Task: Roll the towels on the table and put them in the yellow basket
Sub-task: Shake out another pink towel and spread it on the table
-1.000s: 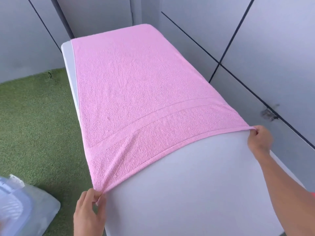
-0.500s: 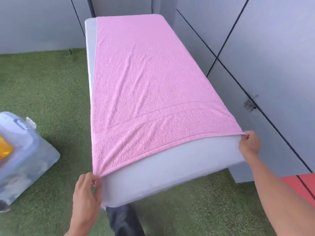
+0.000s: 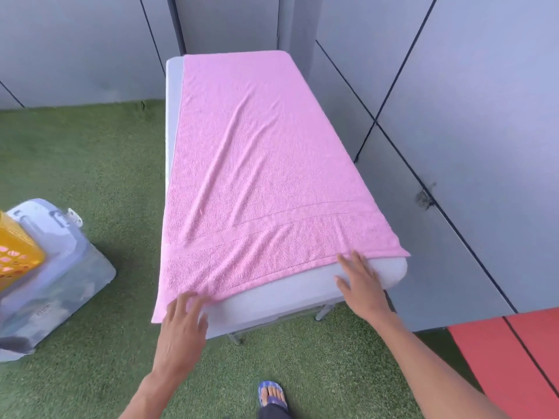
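A pink towel (image 3: 260, 164) lies spread flat along the white table (image 3: 302, 291), with a few long creases down its middle. Its near hem reaches almost to the table's near edge. My left hand (image 3: 181, 322) hovers with fingers spread at the towel's near left corner, fingertips at the hem. My right hand (image 3: 361, 282) is also spread flat, its fingertips touching the hem near the right corner. Neither hand holds the cloth. The yellow basket (image 3: 16, 252) shows at the left edge, with something pink inside.
The basket sits on a clear plastic lidded box (image 3: 51, 279) on the green artificial grass. Grey wall panels (image 3: 453, 116) run close along the table's right side and far end. A red mat (image 3: 514, 358) lies at lower right. My sandalled foot (image 3: 272, 394) stands before the table.
Both hands let go of the towel's near corners and opened flat. The towel's near end settled onto the table with new creases. The view pulled back, showing the basket and floor.
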Available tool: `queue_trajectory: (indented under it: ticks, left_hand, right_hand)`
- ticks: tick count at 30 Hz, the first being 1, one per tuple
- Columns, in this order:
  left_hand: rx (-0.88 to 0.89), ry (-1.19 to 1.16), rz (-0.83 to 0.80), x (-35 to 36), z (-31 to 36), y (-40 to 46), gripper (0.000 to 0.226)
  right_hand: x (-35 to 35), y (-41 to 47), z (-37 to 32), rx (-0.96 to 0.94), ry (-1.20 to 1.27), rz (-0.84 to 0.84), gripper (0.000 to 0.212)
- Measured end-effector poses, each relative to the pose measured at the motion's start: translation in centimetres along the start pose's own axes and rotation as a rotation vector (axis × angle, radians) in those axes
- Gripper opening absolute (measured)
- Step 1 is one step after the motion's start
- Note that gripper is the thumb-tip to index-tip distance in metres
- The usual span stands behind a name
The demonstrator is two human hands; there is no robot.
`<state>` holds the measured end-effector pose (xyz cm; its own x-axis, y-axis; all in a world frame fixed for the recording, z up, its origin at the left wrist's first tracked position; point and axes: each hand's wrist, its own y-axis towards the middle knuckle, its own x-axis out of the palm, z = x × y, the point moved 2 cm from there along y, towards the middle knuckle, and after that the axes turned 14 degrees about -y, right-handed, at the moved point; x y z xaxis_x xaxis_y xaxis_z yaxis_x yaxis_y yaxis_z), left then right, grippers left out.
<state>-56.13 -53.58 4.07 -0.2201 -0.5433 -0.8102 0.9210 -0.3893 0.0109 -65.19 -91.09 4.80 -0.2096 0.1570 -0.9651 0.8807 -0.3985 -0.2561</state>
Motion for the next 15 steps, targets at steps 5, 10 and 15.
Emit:
queue_trajectory:
  ticks: [5,10,15]
  left_hand:
    - [-0.098,-0.034,-0.001,0.4,0.2,0.2,0.036]
    - [-0.146,-0.062,0.033,-0.4,-0.8,-1.1,0.023]
    - [-0.194,-0.043,0.038,-1.8,-1.3,-0.1,0.008]
  right_hand:
    - [-0.6,-0.7,0.7,0.007,-0.076,0.061,0.048]
    - [-2.1,-0.3,-0.4,0.105,-0.223,0.144,0.030]
    - [-2.8,1.9,-4.8,0.167,-0.211,0.109,0.028]
